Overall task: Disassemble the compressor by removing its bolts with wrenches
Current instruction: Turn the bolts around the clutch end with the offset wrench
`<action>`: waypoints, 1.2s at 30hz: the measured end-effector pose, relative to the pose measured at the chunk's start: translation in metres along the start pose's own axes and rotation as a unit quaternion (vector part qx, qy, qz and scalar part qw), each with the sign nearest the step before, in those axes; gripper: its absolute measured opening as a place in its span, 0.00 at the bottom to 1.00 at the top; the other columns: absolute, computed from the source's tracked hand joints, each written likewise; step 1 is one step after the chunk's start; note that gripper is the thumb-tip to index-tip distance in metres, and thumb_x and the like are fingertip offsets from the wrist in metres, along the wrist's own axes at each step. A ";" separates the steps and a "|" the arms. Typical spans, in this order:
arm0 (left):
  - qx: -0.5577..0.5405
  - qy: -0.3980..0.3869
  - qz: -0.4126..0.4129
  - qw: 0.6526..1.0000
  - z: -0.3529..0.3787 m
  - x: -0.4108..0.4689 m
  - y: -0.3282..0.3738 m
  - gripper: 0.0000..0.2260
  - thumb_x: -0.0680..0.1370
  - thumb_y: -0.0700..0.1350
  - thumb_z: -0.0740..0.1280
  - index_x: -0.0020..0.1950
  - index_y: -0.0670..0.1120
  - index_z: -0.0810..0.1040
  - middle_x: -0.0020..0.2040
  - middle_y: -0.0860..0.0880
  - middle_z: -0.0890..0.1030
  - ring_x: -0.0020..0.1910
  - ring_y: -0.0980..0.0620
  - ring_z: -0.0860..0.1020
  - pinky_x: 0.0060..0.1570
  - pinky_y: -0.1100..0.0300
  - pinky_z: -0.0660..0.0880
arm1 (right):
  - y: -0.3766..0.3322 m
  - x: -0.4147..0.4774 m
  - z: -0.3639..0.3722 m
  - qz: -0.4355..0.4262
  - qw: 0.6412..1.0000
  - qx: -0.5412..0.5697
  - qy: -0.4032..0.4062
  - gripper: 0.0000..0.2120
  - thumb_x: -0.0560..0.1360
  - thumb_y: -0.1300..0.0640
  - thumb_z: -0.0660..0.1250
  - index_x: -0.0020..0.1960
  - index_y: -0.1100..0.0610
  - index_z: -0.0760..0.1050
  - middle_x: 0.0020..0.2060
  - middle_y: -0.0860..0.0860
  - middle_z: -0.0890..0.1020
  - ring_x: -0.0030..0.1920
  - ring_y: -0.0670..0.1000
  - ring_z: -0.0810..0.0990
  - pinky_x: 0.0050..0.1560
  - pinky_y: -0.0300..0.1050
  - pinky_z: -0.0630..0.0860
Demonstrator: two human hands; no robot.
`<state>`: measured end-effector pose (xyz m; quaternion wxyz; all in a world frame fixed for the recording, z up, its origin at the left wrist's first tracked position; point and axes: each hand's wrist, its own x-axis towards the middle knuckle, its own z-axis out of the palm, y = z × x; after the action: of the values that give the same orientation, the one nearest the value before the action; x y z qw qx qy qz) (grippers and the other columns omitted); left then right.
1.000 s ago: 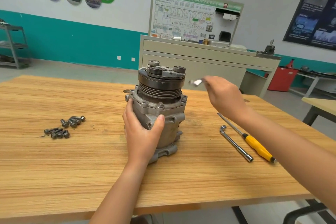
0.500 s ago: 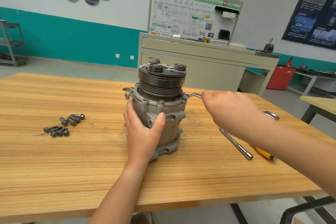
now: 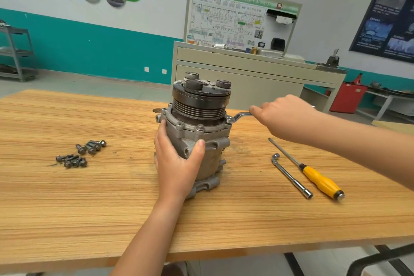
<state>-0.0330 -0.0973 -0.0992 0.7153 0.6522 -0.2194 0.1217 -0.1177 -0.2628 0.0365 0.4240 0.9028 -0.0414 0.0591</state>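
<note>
Compressor (image 3: 197, 136) stood upright mid-table (image 3: 89, 208), left hand (image 3: 177, 163) wrapped round its body. Right hand (image 3: 284, 116) gripped wrench (image 3: 240, 116), set on the flange edge. Loose bolts (image 3: 80, 153) already out, piled at left; flange bolt (image 3: 200, 127) not yet out.

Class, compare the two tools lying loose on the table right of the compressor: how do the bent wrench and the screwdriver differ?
The bent wrench is bare metal throughout; the screwdriver has a yellow handle. The bent wrench hooks at its far end; the screwdriver is straight. Both lie flat on the table, roughly parallel, untouched.
</note>
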 end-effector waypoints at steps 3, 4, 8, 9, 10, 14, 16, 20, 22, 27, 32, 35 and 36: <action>0.005 0.001 0.002 1.000 0.000 0.000 0.000 0.45 0.63 0.65 0.62 0.76 0.51 0.53 0.67 0.63 0.57 0.68 0.66 0.55 0.73 0.47 0.55 | -0.002 0.014 0.019 0.016 0.995 0.069 0.070 0.13 0.76 0.67 0.57 0.60 0.59 0.67 0.37 0.50 0.72 0.37 0.52 0.75 0.34 0.43 0.71; 0.006 0.000 0.002 1.000 -0.001 0.000 -0.001 0.45 0.63 0.65 0.62 0.76 0.51 0.53 0.67 0.63 0.57 0.68 0.65 0.55 0.73 0.47 0.55 | -0.004 0.023 0.022 0.021 0.992 0.089 0.091 0.14 0.76 0.68 0.57 0.60 0.59 0.68 0.41 0.51 0.76 0.42 0.53 0.77 0.40 0.44 0.73; 0.008 0.000 0.001 1.000 0.000 0.000 0.000 0.44 0.63 0.65 0.62 0.76 0.53 0.53 0.68 0.63 0.58 0.70 0.62 0.56 0.73 0.47 0.56 | -0.018 0.052 0.024 -0.014 0.949 0.181 0.257 0.17 0.66 0.77 0.64 0.53 0.66 0.78 0.40 0.59 0.82 0.38 0.58 0.81 0.37 0.49 0.79; 0.008 0.002 0.002 1.000 0.000 0.000 0.000 0.43 0.63 0.65 0.62 0.76 0.53 0.53 0.69 0.62 0.58 0.70 0.62 0.56 0.73 0.47 0.56 | -0.021 0.055 0.025 -0.020 0.934 0.211 0.288 0.16 0.62 0.78 0.67 0.48 0.68 0.79 0.36 0.60 0.82 0.33 0.58 0.81 0.32 0.47 0.79; 0.009 0.003 0.005 1.000 0.000 0.000 0.000 0.43 0.63 0.64 0.62 0.76 0.53 0.53 0.69 0.62 0.58 0.71 0.62 0.56 0.73 0.47 0.56 | -0.024 0.054 0.027 -0.026 0.924 0.233 0.302 0.15 0.62 0.78 0.69 0.46 0.68 0.80 0.34 0.60 0.82 0.31 0.58 0.80 0.30 0.46 0.78; 0.008 0.002 0.006 1.000 0.000 0.000 -0.001 0.44 0.63 0.64 0.62 0.76 0.52 0.53 0.68 0.62 0.58 0.69 0.63 0.56 0.73 0.50 0.56 | -0.019 0.036 0.035 0.096 0.887 0.351 0.285 0.11 0.76 0.67 0.61 0.56 0.67 0.77 0.41 0.62 0.83 0.39 0.61 0.81 0.39 0.56 0.78; 0.002 0.002 0.007 1.000 0.000 0.000 -0.002 0.44 0.63 0.64 0.62 0.76 0.52 0.53 0.68 0.62 0.58 0.69 0.65 0.56 0.72 0.55 0.55 | -0.011 0.021 0.034 0.188 0.844 0.416 0.281 0.13 0.79 0.61 0.58 0.61 0.65 0.72 0.37 0.60 0.81 0.37 0.60 0.79 0.38 0.54 0.76; 0.000 0.002 0.003 1.000 0.001 0.001 -0.003 0.44 0.63 0.65 0.61 0.76 0.51 0.53 0.68 0.63 0.57 0.68 0.66 0.55 0.69 0.60 0.54 | -0.017 -0.013 0.026 0.176 0.901 0.363 0.161 0.14 0.80 0.56 0.54 0.64 0.57 0.67 0.32 0.52 0.74 0.32 0.54 0.74 0.31 0.45 0.67; -0.002 0.004 0.004 1.000 0.001 0.001 -0.003 0.44 0.63 0.65 0.62 0.76 0.51 0.53 0.68 0.62 0.58 0.68 0.66 0.56 0.69 0.60 0.54 | -0.024 -0.023 0.019 0.163 0.931 0.310 0.105 0.13 0.80 0.54 0.53 0.64 0.54 0.67 0.34 0.50 0.73 0.33 0.52 0.72 0.29 0.43 0.64; -0.012 0.006 0.005 1.000 0.001 0.001 -0.003 0.44 0.62 0.64 0.62 0.76 0.50 0.54 0.67 0.62 0.59 0.67 0.67 0.57 0.66 0.64 0.55 | -0.031 -0.020 0.002 0.133 0.957 0.254 0.039 0.12 0.79 0.61 0.55 0.60 0.54 0.68 0.30 0.47 0.67 0.32 0.50 0.70 0.25 0.41 0.59; -0.023 0.006 0.008 1.000 0.001 0.001 -0.003 0.44 0.62 0.64 0.62 0.76 0.51 0.55 0.69 0.61 0.60 0.69 0.63 0.58 0.67 0.63 0.56 | -0.039 -0.012 -0.030 0.112 0.986 0.124 0.016 0.12 0.75 0.67 0.57 0.57 0.58 0.69 0.27 0.51 0.62 0.31 0.51 0.63 0.25 0.42 0.59; -0.026 0.006 0.009 1.000 0.002 0.001 -0.003 0.44 0.62 0.64 0.63 0.76 0.50 0.55 0.70 0.59 0.61 0.70 0.61 0.58 0.67 0.63 0.57 | -0.035 -0.007 -0.040 0.089 0.991 0.097 -0.008 0.09 0.75 0.66 0.57 0.52 0.58 0.72 0.27 0.49 0.61 0.29 0.50 0.61 0.30 0.44 0.64; -0.029 0.006 0.008 1.000 0.002 0.001 -0.003 0.44 0.62 0.64 0.63 0.75 0.50 0.55 0.69 0.60 0.60 0.69 0.63 0.58 0.66 0.66 0.56 | -0.034 -0.007 -0.039 0.084 0.992 0.098 -0.011 0.08 0.75 0.64 0.57 0.51 0.58 0.71 0.27 0.49 0.61 0.27 0.50 0.61 0.27 0.43 0.62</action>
<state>-0.0314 -0.0993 -0.1011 0.7344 0.6284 -0.2238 0.1250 -0.1229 -0.2113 0.0342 0.3269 0.9338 -0.1152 0.0884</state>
